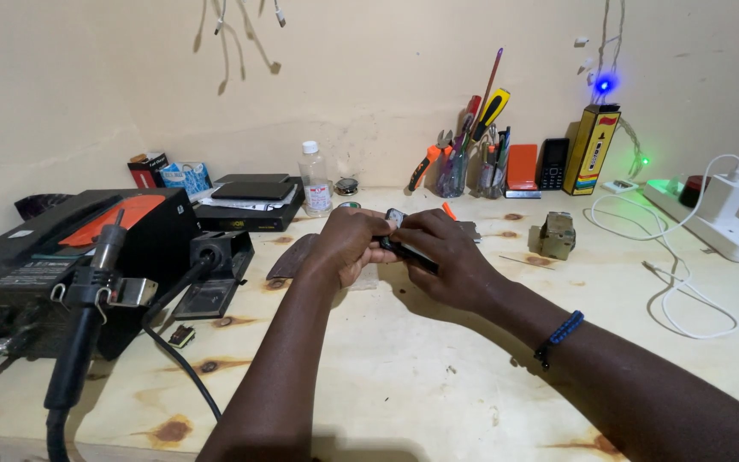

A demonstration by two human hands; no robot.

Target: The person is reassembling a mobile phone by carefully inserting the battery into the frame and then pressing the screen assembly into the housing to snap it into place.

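Your left hand [348, 244] and your right hand [442, 257] meet over the middle of the wooden workbench [404, 376], and both are clenched around one small dark phone [397, 239], fingers curled over its edges so that only a sliver of it shows between them. How the phone is turned inside that grip you cannot tell from here. A blue braided bracelet [560, 335] sits on your right wrist.

Take the phone as your landmark. Left of it stands the black hot-air rework station [53, 257], with its handle [87, 316] hanging in a holder at the front. Behind the phone and a little left is a clear plastic bottle [314, 177] beside a flat black box [250, 205]. Behind it and to the right, a cup of screwdrivers and pliers [464, 158] stands by the wall, next to an orange case [522, 167] and a black keypad phone [553, 162]. Right of the phone sits a small metal block [557, 235], and farther right a white power strip [716, 224] with a white cable [673, 274] looping across the bench.
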